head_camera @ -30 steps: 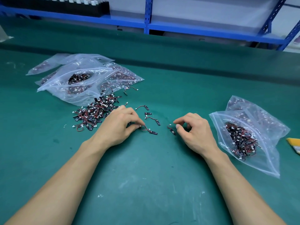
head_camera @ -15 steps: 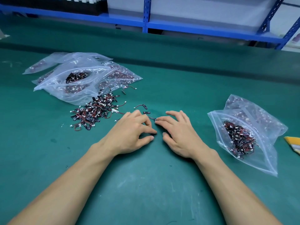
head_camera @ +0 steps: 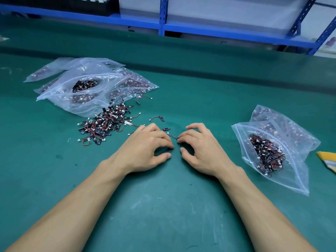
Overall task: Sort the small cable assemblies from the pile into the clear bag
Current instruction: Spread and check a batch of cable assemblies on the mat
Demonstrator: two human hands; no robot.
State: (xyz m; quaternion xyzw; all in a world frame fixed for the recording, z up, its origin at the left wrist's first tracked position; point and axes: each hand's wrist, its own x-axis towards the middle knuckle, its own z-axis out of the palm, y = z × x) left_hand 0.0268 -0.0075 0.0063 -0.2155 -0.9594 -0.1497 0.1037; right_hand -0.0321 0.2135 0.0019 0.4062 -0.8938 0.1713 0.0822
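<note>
Cable assembly (head_camera: pixel 172 136) is caught at the curled fingertips (head_camera: pixel 180 139) of the right hand (head_camera: pixel 203 151), its wire run leftward to the clawed left hand (head_camera: pixel 145 148), whose hold cannot be told; clear bag (head_camera: pixel 294 179) is set well right of the right grip.

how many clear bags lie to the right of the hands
2. The front bag holds cable assemblies; the second bag lies behind it, partly beneath. More could be hidden under them.
</note>
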